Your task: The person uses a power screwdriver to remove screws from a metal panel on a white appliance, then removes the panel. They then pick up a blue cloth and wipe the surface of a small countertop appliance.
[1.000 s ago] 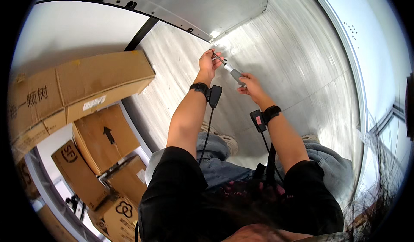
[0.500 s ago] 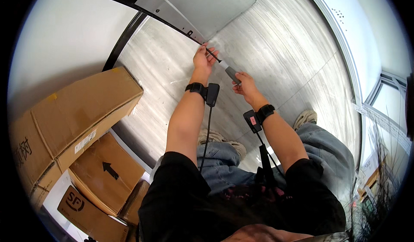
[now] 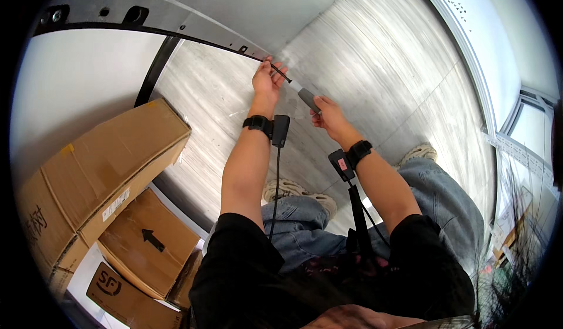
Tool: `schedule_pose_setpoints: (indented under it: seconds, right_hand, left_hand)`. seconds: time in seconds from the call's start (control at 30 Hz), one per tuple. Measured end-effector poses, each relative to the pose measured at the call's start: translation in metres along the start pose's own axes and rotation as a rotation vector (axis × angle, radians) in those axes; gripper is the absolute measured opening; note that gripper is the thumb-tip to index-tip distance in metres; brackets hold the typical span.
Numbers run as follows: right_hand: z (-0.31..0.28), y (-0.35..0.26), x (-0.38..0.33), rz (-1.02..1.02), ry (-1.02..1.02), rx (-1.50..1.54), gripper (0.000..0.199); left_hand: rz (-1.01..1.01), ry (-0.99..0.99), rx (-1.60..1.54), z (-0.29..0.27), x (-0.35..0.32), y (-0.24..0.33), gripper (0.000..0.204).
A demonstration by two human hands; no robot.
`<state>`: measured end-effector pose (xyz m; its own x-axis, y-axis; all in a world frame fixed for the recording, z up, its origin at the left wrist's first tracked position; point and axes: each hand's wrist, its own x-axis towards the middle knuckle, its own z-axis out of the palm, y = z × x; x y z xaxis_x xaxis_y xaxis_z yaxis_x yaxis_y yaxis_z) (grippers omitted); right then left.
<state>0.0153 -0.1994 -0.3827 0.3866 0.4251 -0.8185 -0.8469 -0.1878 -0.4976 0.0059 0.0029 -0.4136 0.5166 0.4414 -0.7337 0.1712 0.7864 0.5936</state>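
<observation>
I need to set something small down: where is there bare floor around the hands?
Widest: the floor between the right hand and the white panel. Narrower: between the long box and the left forearm. Crowded: the lower left, with boxes, and the corner of the metal panel, around the left hand and screwdriver.

The scene is lit brightly, and the pale floor [image 3: 381, 65] is streaked with whitish glare, its grain partly washed out. The metal panel [image 3: 258, 6] is left greyer, with a thin highlight drawn along it. The white panel [image 3: 99, 65] is dimmed by soft shadow above the long carton [image 3: 117, 153]. Detail is swallowed in the black shirt [image 3: 234, 270]. The screwdriver [image 3: 308, 101] is rendered fairly crisply. Toward the blackened rim, straight edges are bent, and dark hair [image 3: 516, 276] is blurred.
</observation>
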Motion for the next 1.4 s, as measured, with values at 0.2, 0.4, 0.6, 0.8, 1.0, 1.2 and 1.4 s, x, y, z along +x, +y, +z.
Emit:
schedule_pose_setpoints:
  seconds: [0.2,0.4,0.6,0.8,1.0,1.2,1.4]
  right_hand:
    - [-0.003,-0.011,-0.005,0.022,-0.025,-0.02,0.037]
    - [-0.006,-0.014,0.001,0.104,-0.053,0.054,0.033]
    - [-0.005,-0.012,0.004,0.185,-0.071,0.142,0.031]
    - [-0.005,-0.015,0.005,0.203,-0.099,0.136,0.033]
    - [-0.005,-0.003,0.016,-0.029,-0.092,-0.185,0.029]
    - [0.006,-0.004,0.019,-0.102,0.006,-0.428,0.032]
    - [-0.014,0.011,0.057,-0.269,0.062,-0.627,0.047]
  left_hand:
    - [-0.013,0.018,0.046,0.005,-0.004,0.004,0.028]
    - [-0.017,0.032,0.091,0.004,-0.005,0.007,0.027]
    - [-0.026,0.094,0.257,0.013,-0.009,0.017,0.026]
    - [-0.031,0.125,0.221,0.011,-0.005,0.015,0.024]
    - [-0.002,0.113,0.245,0.009,-0.008,0.012,0.023]
    - [0.042,0.157,0.26,0.004,-0.003,0.005,0.021]
    - [0.054,0.197,0.24,0.022,-0.007,0.002,0.015]
